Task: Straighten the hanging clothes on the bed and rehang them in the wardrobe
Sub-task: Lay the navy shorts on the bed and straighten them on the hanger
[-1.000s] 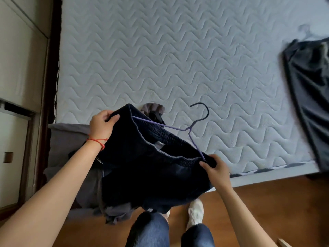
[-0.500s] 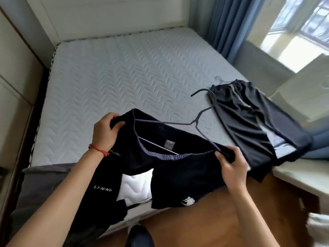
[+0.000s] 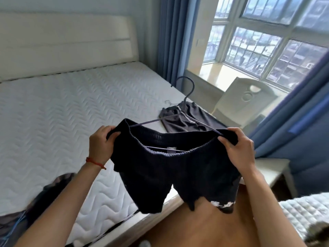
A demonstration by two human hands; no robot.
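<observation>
I hold a pair of dark navy shorts [image 3: 176, 177] up in the air over the bed's near edge. A purple wire hanger [image 3: 187, 97] sits inside the waistband, its hook pointing up. My left hand [image 3: 102, 146] grips the waistband's left end; my right hand [image 3: 236, 148] grips its right end together with the hanger's arm. A second pair of dark shorts [image 3: 187, 120] on another hanger lies flat at the far right of the quilted white mattress [image 3: 53, 122]. More dark clothes [image 3: 35, 198] lie at the bed's near left corner.
A cream headboard [image 3: 67, 43] backs the bed. Blue curtains [image 3: 170, 38] flank a large window [image 3: 263, 38]. A white chair [image 3: 243, 100] stands past the bed, and a white bedside table [image 3: 277, 172] is at right. Wooden floor [image 3: 195, 229] lies below.
Both hands have lifted the shorts and hanger upward off the bed. My view has tilted up from the mattress toward the headboard and window. The shorts now hang freely.
</observation>
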